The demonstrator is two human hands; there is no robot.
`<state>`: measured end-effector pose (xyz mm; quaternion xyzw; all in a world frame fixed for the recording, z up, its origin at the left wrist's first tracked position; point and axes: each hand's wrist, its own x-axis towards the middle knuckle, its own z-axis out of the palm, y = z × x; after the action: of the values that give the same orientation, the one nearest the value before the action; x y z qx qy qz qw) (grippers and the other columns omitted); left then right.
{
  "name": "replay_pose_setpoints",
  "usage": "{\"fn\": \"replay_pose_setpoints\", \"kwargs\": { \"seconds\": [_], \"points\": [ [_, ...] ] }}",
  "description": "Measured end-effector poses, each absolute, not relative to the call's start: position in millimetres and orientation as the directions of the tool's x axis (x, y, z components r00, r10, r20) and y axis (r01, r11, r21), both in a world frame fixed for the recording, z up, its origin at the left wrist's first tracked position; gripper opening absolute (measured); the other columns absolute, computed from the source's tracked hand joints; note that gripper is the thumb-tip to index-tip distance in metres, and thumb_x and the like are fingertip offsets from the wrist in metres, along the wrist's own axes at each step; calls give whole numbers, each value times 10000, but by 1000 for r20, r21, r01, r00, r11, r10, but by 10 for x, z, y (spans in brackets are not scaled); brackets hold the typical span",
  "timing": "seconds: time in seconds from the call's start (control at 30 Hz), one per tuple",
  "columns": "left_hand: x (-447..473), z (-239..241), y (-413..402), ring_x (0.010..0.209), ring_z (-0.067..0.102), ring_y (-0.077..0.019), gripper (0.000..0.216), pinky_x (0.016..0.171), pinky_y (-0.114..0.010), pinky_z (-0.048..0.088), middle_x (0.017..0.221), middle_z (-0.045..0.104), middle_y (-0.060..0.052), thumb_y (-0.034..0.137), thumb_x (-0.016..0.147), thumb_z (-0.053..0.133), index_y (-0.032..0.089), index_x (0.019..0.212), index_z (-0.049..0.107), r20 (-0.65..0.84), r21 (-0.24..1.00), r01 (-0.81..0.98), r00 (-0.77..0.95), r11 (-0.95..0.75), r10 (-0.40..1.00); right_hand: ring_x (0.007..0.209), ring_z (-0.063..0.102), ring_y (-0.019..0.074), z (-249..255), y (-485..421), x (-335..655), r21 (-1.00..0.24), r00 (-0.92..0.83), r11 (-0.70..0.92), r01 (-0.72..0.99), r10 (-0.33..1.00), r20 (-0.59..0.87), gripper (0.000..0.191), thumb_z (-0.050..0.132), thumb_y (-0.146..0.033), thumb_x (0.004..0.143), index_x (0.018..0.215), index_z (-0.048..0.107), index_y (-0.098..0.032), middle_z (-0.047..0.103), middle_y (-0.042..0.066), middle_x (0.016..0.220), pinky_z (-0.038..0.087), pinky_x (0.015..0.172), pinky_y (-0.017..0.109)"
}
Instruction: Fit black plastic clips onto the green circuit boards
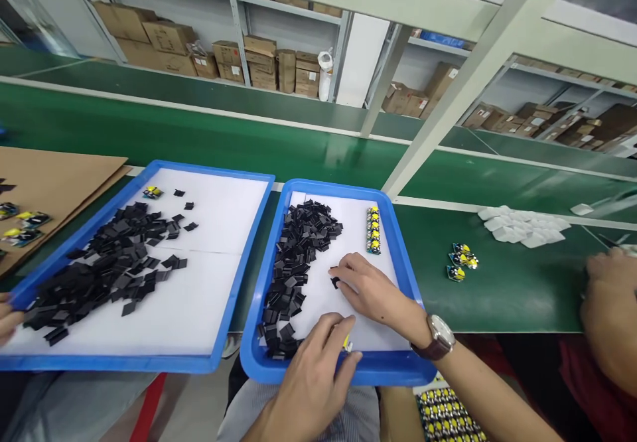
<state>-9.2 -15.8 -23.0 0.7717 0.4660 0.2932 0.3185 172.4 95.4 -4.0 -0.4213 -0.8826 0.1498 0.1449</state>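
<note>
My left hand [318, 369] is at the near edge of a blue tray [338, 370], thumb and fingers curled round a small circuit board with a yellow component [347, 343]. Most of that board is hidden by the fingers. Over the tray's white lining, my right hand [373, 291], with a watch on its wrist, pinches a small black folded piece [335, 281]. Many similar black pieces [301, 236] are heaped along the tray's left side. A row of yellow-topped boards [373, 229] stands at its far right.
A second blue tray [246, 229] with black pieces stands left, a person's hand [6, 319] at its edge. Right are loose boards [462, 259], white pieces [522, 225] and another person's arm [612, 316]. Below sits a box of boards [448, 415]. A slanted post [448, 97] rises behind.
</note>
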Motion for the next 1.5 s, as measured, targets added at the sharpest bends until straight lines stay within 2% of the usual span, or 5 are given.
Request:
{"fn": "replay_pose_setpoints", "kwargs": {
  "seconds": [0.23,0.57,0.8,1.03,1.5],
  "points": [
    [-185,-146,-75,1252,655,-250,428,1064,-381,574,1346,631,-101,228,1043,549,317,1462,575,155,831,468,324,-301,933,1012,642,296,-121,876,1767,-373,-608,593,713,788,91,191,562,-24,977,935,720,-123,690,161,1042,588,925,468],
    [-127,-116,-27,1192,696,-245,324,1033,-389,588,1300,686,-93,193,1002,595,261,1306,683,157,836,451,352,-314,923,1041,664,326,-135,887,1724,-487,-479,475,733,869,127,208,706,-304,974,1126,694,-161,714,154,1064,573,920,488],
    [-187,-133,-19,1205,678,-233,346,1047,-392,557,1316,678,-118,240,1054,500,241,1374,633,121,868,443,252,-226,960,835,733,245,-71,899,1745,-629,-387,374,682,914,124,155,607,-32,906,894,700,-156,754,104,877,616,815,406],
    [-63,16,96,966,731,-208,177,869,-308,591,1022,765,-61,317,973,672,215,1079,770,124,968,208,88,-140,988,751,786,182,-43,255,1861,-993,-183,109,52,978,97,166,697,-272,966,1106,730,-189,772,39,872,676,742,338],
    [45,118,52,734,680,-159,73,703,-256,549,797,740,5,237,925,682,216,909,750,61,969,228,135,-91,989,848,715,209,-56,-52,1808,-915,-74,374,153,927,367,293,670,-118,963,1141,799,-311,742,55,926,596,720,351]
  ]
}}
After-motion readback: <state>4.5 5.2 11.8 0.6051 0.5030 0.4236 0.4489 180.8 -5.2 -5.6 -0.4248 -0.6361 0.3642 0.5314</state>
